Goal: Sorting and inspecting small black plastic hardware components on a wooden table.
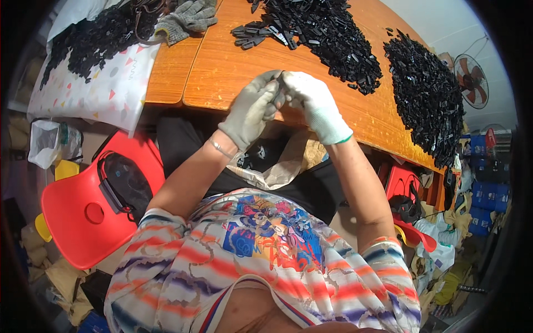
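Note:
Both hands wear gloves and meet above the table's near edge. My left hand (249, 111), in a greyish glove, is closed with its fingertips pinched together. Against it presses my right hand (314, 99), in a white glove with a green-edged cuff, its fingers curled in. A small dark piece (281, 89) shows between the fingertips; its kind is mostly hidden by the gloves. Below the hands, an open pale sack (277, 173) sits between my legs, with small black parts (259, 155) inside it.
On the wooden table (216, 72) lie a large pile of black plastic pieces (327, 41) and another pile (425, 94) to the right. Grey work gloves (189, 21) rest at the back left. A red chair (83, 205) stands left; a fan (472, 81) is at far right.

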Tool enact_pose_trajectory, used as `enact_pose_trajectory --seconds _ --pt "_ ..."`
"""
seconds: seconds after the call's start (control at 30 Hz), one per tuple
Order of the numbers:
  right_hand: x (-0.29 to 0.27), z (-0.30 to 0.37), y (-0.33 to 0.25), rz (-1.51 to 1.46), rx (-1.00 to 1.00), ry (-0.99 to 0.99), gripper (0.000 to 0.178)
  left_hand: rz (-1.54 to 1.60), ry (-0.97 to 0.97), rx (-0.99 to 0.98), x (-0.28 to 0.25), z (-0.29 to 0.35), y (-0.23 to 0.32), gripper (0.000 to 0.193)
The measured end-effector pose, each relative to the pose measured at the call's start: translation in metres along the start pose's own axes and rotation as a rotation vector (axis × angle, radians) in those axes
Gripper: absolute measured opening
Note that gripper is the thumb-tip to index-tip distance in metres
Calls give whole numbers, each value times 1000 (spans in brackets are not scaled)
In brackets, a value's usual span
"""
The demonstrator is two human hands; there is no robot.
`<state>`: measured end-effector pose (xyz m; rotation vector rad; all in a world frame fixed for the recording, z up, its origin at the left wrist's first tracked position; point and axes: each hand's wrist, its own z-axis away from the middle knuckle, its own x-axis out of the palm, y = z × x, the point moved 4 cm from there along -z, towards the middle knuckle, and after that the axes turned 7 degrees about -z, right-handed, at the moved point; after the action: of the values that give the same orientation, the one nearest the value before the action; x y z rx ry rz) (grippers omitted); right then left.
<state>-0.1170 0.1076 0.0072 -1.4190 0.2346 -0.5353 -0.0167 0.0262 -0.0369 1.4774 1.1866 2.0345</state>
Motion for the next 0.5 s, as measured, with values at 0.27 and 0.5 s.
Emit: enact_pose_trajectory --seconds 0.27,0.5 --pt "-6 7 -3 -155 74 -38 23 89 -86 -53 7 2 -1 27" --pt "-1 10 -1 -24 42 -40 19 88 -123 -62 10 14 -9 24"
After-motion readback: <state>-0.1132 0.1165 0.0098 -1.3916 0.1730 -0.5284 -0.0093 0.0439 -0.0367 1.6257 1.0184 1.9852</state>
